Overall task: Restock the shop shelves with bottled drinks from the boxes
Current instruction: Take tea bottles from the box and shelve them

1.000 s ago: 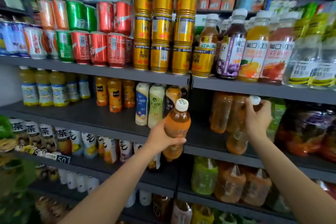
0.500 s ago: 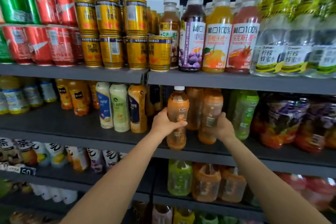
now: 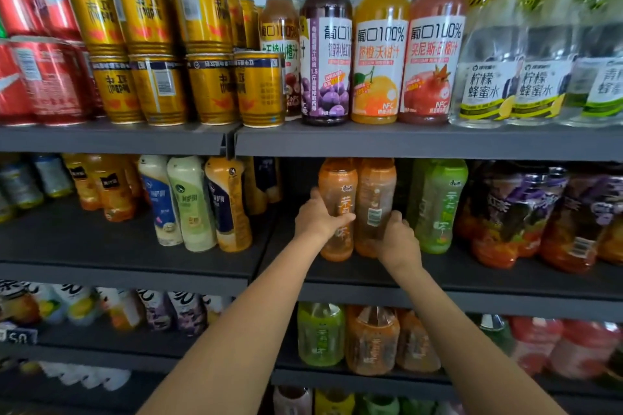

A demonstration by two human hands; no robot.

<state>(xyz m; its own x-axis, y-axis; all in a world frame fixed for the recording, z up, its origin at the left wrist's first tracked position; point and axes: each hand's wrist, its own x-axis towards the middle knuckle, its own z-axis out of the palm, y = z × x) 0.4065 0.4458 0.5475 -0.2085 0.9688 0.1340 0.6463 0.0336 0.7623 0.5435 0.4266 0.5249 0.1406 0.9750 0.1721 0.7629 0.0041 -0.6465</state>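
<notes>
Shop shelving fills my view, dark grey boards stacked w/ drinks top to bottom. Nearest me, both bare forearms reach up from the bottom edge toward the middle shelf point(image 3: 337, 274).

My left hand point(image 3: 317, 221) is wrapped round the left orange bottle point(image 3: 338, 199), thumb across the front label, fingers behind — closed on it. That bottle stands upright on the middle shelf, touching its neighbour. My right hand point(image 3: 397, 242) is cupped round the lower part of the right orange bottle point(image 3: 376, 199), barcode facing me, fingers curled on its right side — also gripping. Both bottles sit under the upper board, so their caps are hidden.

Just beside them on the right is a green bottle point(image 3: 438, 209), then dark purple-and-red packs point(image 3: 526, 212), blurred. On the left of the same shelf, apart from the orange pair, three tall bottles point(image 3: 195, 202) in white, pale green and yellow stand close together, w/ smaller orange ones behind.

Below, the lower shelf point(image 3: 354, 381) carries green and orange bottles; detail is soft.

Farther up, the top shelf point(image 3: 404, 141) holds stacked gold cans point(image 3: 209, 87), red cans point(image 3: 43, 77) at left, a row of juice bottles point(image 3: 379, 61) w/ white caps, and clear bottles point(image 3: 488, 84) at right.
</notes>
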